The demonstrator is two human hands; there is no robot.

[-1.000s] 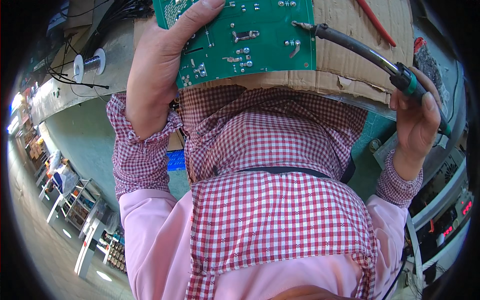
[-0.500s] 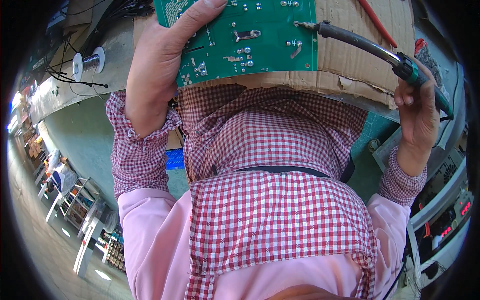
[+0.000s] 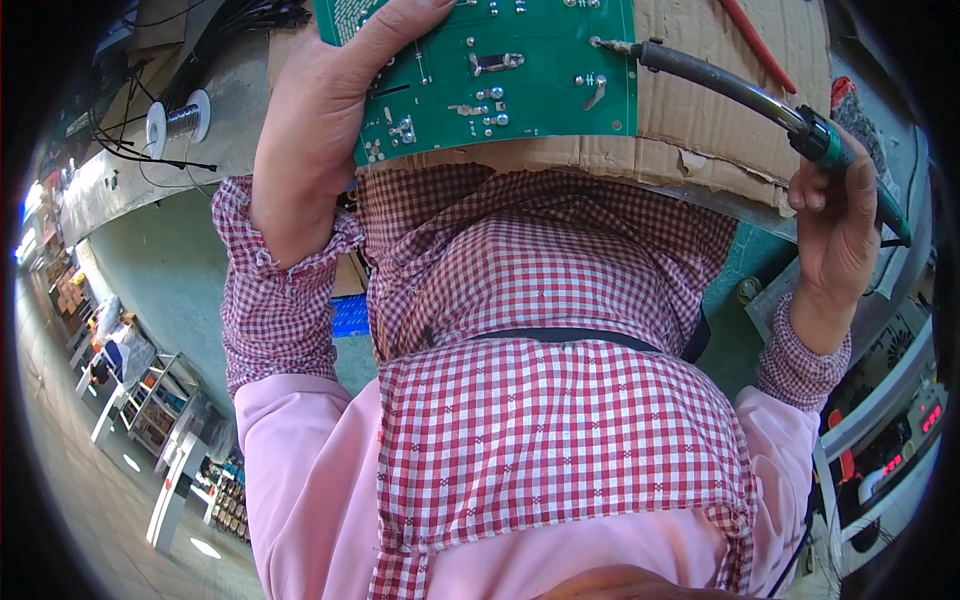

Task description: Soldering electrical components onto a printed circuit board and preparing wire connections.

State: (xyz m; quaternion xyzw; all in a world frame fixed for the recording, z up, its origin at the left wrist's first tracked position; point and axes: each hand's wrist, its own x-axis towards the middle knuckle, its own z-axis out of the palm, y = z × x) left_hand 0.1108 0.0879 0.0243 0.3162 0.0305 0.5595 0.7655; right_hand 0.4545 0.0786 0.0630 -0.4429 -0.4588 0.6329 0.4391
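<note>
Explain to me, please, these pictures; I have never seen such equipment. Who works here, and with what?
No robot works here: these are a person's bare hands. The view comes from the left of two fisheye cameras worn on the head, looking down, so straight edges bend. The left hand holds a green circuit board; the right hand holds what looks like a soldering iron, its tip at the board's face. On the bench lie cardboard, with a slim red object on it, and, to the left, a spool of wire.

Smooth circuit board (image 3: 555, 105), matt, rough-edged cardboard (image 3: 710, 120)
</note>
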